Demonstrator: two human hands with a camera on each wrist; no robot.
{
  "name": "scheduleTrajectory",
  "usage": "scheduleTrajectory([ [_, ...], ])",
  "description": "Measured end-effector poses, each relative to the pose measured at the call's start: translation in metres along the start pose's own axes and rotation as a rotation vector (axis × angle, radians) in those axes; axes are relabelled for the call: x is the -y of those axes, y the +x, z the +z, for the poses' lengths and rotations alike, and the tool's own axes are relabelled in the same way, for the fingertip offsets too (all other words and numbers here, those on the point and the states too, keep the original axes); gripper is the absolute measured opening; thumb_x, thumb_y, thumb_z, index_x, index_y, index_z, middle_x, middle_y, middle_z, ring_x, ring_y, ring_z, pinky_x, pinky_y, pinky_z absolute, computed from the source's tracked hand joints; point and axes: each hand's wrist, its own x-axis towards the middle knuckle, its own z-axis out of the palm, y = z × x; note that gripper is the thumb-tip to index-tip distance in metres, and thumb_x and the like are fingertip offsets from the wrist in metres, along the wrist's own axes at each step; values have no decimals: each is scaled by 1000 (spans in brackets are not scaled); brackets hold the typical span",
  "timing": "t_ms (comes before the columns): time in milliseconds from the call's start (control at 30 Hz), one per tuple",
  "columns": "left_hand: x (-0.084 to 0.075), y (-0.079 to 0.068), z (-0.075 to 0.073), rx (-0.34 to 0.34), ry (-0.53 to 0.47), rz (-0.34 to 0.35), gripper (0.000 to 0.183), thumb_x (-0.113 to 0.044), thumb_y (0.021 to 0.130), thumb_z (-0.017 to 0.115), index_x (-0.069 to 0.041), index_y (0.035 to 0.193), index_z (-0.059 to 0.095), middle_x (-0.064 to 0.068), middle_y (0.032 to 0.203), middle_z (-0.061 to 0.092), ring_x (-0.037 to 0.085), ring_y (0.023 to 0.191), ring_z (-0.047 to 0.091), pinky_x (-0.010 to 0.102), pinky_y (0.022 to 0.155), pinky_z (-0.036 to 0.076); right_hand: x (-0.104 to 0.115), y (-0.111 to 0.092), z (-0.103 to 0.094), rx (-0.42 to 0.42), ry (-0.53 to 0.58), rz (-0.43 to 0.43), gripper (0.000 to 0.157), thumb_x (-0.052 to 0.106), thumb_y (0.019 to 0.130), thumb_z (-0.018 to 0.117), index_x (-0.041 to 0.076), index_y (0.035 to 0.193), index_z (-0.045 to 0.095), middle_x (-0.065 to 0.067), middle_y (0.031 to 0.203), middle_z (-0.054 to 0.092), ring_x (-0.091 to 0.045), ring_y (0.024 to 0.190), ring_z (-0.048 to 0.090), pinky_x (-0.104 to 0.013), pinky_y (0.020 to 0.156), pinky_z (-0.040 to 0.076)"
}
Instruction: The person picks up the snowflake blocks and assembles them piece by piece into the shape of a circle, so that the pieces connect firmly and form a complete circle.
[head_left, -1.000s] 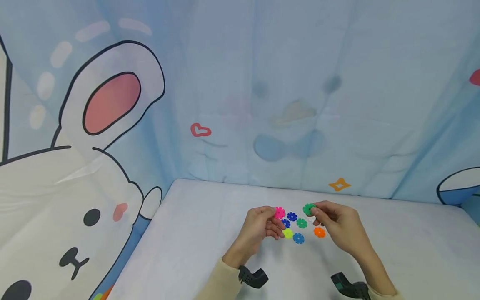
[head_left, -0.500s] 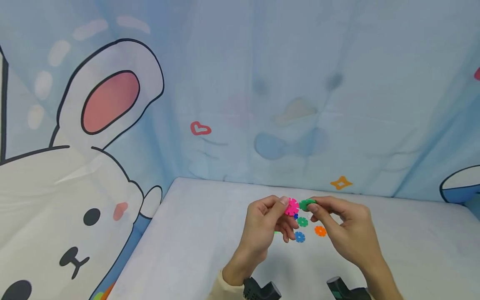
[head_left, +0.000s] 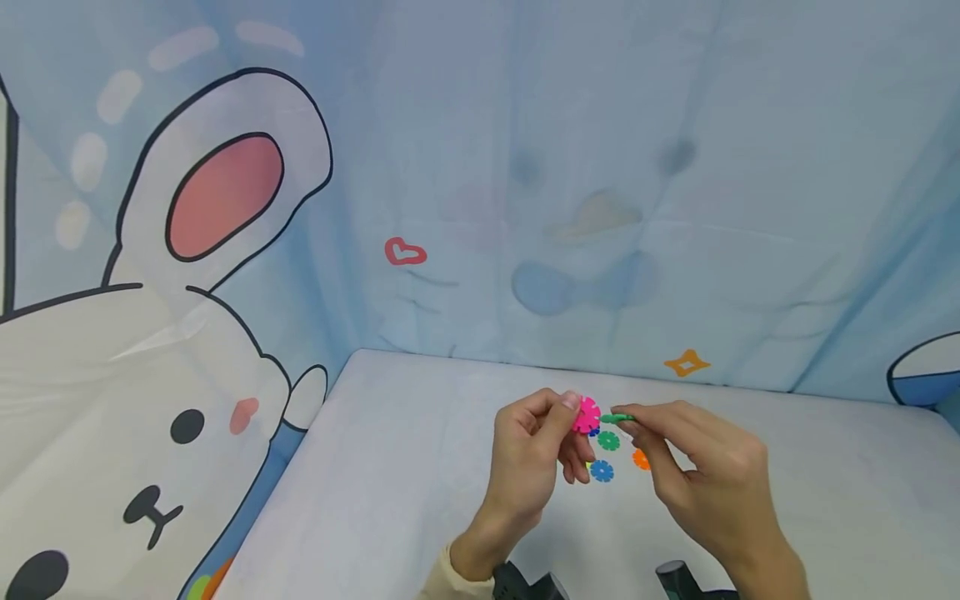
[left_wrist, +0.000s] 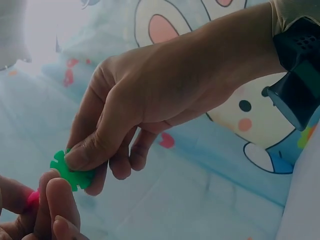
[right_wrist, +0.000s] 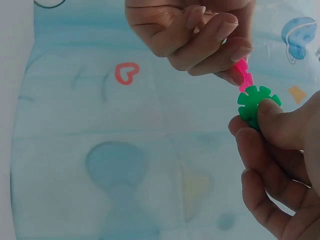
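the head view looks forward and down from farther back, taking in table (head_left: 360, 500), curtain (head_left: 465, 150) and both hands. the left wrist view sits close to the left hand (head_left: 525, 454), facing across to the right hand (head_left: 720, 483) and the printed rabbit (head_left: 150, 375). the right wrist view, also near, faces the left hand. both wrist views share the pink disc (head_left: 588, 415) and green disc (left_wrist: 80, 177); head and right wrist share the red heart (right_wrist: 119, 74).

Pink disc (head_left: 588, 415); green disc (right_wrist: 250, 104); white table (head_left: 405, 467); light-blue curtain (head_left: 450, 125), rabbit-printed.
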Motion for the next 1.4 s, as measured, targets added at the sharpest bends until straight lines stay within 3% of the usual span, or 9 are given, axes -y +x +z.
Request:
scheduleTrajectory([
  [333,0,-5,8,-68,15,74,35,-16,110,58,10,87,60,40,66,53,2,43,56,13,45,48,8,5,2,-60,-46,-91,43,25,111,54,4,87,82,1,68,69,-6,56,52,-12,47,38],
  [433,3,-7,11,-99,87,163,33,-14,110,58,7,83,61,31,59,55,1,41,54,17,41,50,11,5,7,-123,-68,-113,40,18,107,54,2,83,82,-1,66,68,-10,52,51,-15,44,37],
  [567,9,-7,16,-129,132,351,31,-6,109,56,6,80,60,21,51,53,12,34,53,27,34,50,19,5,17,-245,-81,-121,36,6,96,52,-2,77,80,-5,59,65,-14,44,45,-20,39,33],
  [667,12,-6,18,-131,135,425,31,-3,108,55,6,78,59,18,48,51,18,32,52,29,31,48,22,3,19,-261,-97,-107,35,4,93,50,-3,76,81,-7,59,66,-15,43,44,-21,38,34],
  [900,15,-3,15,-150,162,250,33,-12,109,59,5,80,63,22,51,53,-1,38,52,28,34,50,11,-5,18,-134,-130,-64,36,7,97,50,0,82,82,-6,64,70,-12,47,45,-18,41,34],
  [1067,21,7,2,-92,130,93,34,-18,109,62,8,86,65,32,63,59,2,46,61,19,47,55,-12,-12,10,106,6,55,18,17,103,69,6,106,83,-4,82,80,-4,57,63,-12,52,47],
  [1167,24,14,-8,-77,85,-15,36,-21,108,63,11,91,65,38,73,63,6,52,68,20,55,59,-39,-20,2,304,74,257,34,18,94,83,10,127,77,-5,98,82,-4,68,74,-14,61,56],
  [1233,25,17,-14,-69,67,-58,38,-23,108,63,12,94,65,42,79,64,8,55,71,22,58,61,-64,-29,-2,428,35,416,48,15,91,85,9,136,71,-8,104,82,-10,73,76,-20,63,59],
  [1400,22,18,-20,-44,45,-80,37,-23,108,63,12,97,64,37,80,69,10,59,74,27,61,64,-131,-71,-1,812,-117,773,65,45,98,75,-4,138,63,-22,114,77,-36,94,75,-44,69,63],
])
